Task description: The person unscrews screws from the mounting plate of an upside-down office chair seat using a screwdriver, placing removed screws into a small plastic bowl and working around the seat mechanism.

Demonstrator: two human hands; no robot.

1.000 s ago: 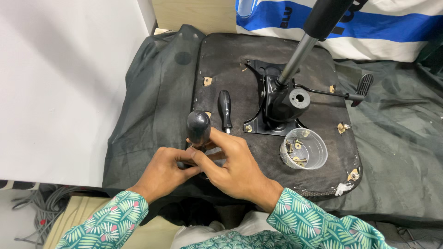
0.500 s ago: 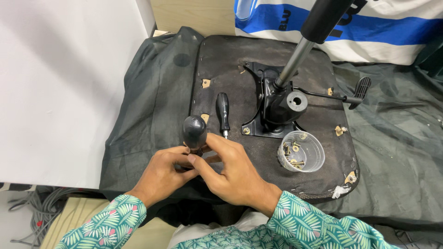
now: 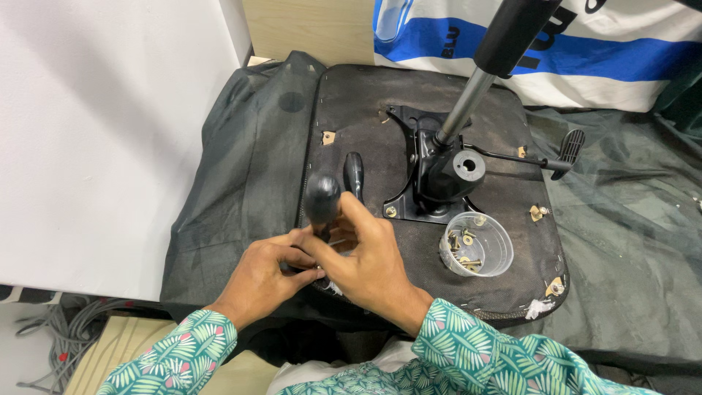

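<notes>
Across the middle of our view lies an upturned chair seat (image 3: pixel 409 132), its dark underside facing up on a grey-green cloth (image 3: pixel 234 190), presumably flipped so the fittings can be reached from above. Bolted near the seat's centre is a black tilt mechanism (image 3: pixel 439 175), with a gas-lift column (image 3: pixel 482 73) rising from it toward the far edge and a lever (image 3: pixel 545 157) running out toward the right edge. Near the front edge, our left hand (image 3: pixel 259 274) and right hand (image 3: pixel 365 260) meet: both are closed around the lower part of a black-handled screwdriver (image 3: pixel 322 201), whose handle stands upright above the fingers, seemingly so the tip stays steady; the tip itself is hidden behind our fingers. Just behind it a second screwdriver (image 3: pixel 354 174) lies flat on the seat, close by. Toward the front right corner a clear plastic cup (image 3: pixel 479 245) holds loose brass-coloured screws (image 3: pixel 461 249), keeping them together, and small brass fittings (image 3: pixel 540 213) sit along the right edge.
</notes>
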